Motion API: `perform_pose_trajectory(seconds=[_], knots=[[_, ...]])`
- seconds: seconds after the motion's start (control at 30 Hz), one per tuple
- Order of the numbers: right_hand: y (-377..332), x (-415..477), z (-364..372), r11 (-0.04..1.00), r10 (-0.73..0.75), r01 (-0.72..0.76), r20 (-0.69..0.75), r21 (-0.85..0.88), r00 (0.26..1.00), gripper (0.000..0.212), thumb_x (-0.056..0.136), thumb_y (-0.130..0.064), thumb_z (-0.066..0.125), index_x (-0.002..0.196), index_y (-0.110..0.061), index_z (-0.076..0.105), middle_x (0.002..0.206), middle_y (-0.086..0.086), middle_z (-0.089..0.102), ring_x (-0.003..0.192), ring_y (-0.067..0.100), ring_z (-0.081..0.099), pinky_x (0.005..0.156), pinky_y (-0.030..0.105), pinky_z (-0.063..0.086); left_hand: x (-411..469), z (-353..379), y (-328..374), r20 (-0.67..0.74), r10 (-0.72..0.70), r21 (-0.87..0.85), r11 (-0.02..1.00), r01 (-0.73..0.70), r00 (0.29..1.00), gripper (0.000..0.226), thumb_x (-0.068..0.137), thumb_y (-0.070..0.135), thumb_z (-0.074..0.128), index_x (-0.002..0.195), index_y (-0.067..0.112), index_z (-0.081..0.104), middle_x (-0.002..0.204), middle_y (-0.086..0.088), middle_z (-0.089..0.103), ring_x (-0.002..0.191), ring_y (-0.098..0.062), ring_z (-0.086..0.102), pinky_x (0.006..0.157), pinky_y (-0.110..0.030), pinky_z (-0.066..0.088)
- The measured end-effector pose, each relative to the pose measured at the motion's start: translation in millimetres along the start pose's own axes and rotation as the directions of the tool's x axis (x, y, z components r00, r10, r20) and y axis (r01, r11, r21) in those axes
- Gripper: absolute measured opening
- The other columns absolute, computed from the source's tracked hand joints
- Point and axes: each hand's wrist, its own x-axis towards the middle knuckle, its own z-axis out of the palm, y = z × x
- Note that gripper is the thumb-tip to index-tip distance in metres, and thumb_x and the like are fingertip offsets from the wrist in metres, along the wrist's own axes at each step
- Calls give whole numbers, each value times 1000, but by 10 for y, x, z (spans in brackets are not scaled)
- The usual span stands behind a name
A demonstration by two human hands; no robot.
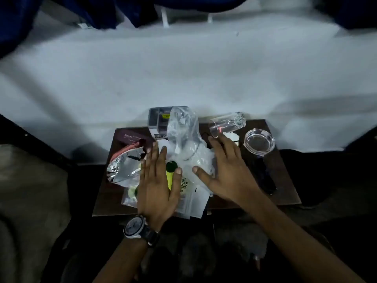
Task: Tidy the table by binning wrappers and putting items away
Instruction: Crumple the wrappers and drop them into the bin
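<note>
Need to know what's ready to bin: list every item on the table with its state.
left hand: open, flat over the wrappers
right hand: open, fingers spread, holding nothing
clear plastic bag: crumpled, standing up
foil packet: torn open, silver lining showing
drinking glass: on its side, looks empty
glass ashtray: upright, looks empty
dry fruit pouch: lying flat

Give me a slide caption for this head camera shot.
Both open hands hover over plastic wrappers on a small cluttered table.

Your view is dim and soft: pale floor (183,68) brightest, table (285,170) dark, edges bowed and motion-smeared, foil wrapper (124,166) glinting.
</note>
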Motion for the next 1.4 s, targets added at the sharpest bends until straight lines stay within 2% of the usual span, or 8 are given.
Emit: perform_pose_trajectory(seconds=[0.4, 0.67, 0.83, 0.93, 1.07, 1.17, 1.27, 1.4], knots=[[-311, 92, 180, 993, 86, -60, 286, -98, 954, 117, 76, -52, 80, 160, -40, -1, 170, 0, -2, 153, 37, 9, 100, 54, 49, -286, -249, -95, -26, 118, -68, 990, -120, 993, 80, 98, 42, 57, 163, 21, 16, 172, 4, 13, 158, -17, 16, 123, -47, 31], [-191, 244, 266, 996, -80, 81, 44, -23, 996, 53, 87, -1, 60, 139, -11, 60, 126, 11, 63, 114, 34, 58, 91, 37, 50, -11, -123, -172, -3, 199, -119, 973, -198, 980, 113, 78, 65, 75, 163, 20, 16, 172, 6, 13, 159, -16, 14, 118, -51, 38], [-289, 314, 82, 968, -219, 226, -79, 105, 973, 34, 84, 0, 61, 113, -12, 75, 108, 4, 68, 102, 26, 63, 85, 34, 55, 418, -122, 54, -23, 262, -156, 952, -262, 965, 145, 54, 79, 81, 163, 18, 8, 173, -1, 8, 160, -26, 6, 120, -62, 29], [-381, 324, -47, 922, -289, 311, -124, 232, 949, 24, 81, -2, 61, 96, -12, 77, 108, -1, 60, 95, 14, 62, 85, 24, 51, 629, -78, 131, -51, 289, -248, 924, -292, 956, 128, 69, 69, 78, 162, 12, 10, 168, -12, 21, 157, -29, 20, 121, -56, 32], [-521, 310, -163, 850, -351, 371, -121, 374, 928, 22, 82, 8, 58, 83, -9, 73, 105, 0, 52, 95, 12, 60, 86, 23, 51, 675, -130, 217, 146, 239, -450, 880, -151, 960, 118, 76, 7, 78, 163, 21, -1, 112, -1, 71, 96, -5, 69, 76, -10, 51], [-573, 227, -194, 791, -342, 390, -188, 471, 921, 31, 78, 8, 61, 97, -12, 74, 108, -3, 61, 102, 15, 63, 89, 40, 55, 611, -104, 227, 49, 217, -497, 852, -165, 975, 108, 80, -2, 74, 161, 21, 6, 82, 6, 69, 70, -6, 67, 61, -11, 46], [-553, 156, -199, 773, -127, 236, -222, 589, 967, 60, 81, -12, 69, 137, -30, 57, 140, -14, 54, 135, 7, 46, 108, 34, 43, 561, -134, 233, -9, 213, -567, 803, -181, 977, 92, 88, 5, 69, 158, 20, 11, 114, 8, 69, 96, -4, 70, 77, -30, 60], [-620, 165, -15, 347, 182, -354, 308, 868, 934, 61, 92, -71, 51, 143, -38, 54, 149, -9, 55, 136, 9, 52, 112, 46, 44, 472, -81, 319, -69, 203, -561, 802, -206, 977, 72, 85, -7, 52, 147, 7, 19, 143, 27, 39, 120, 8, 52, 99, -24, 49]])
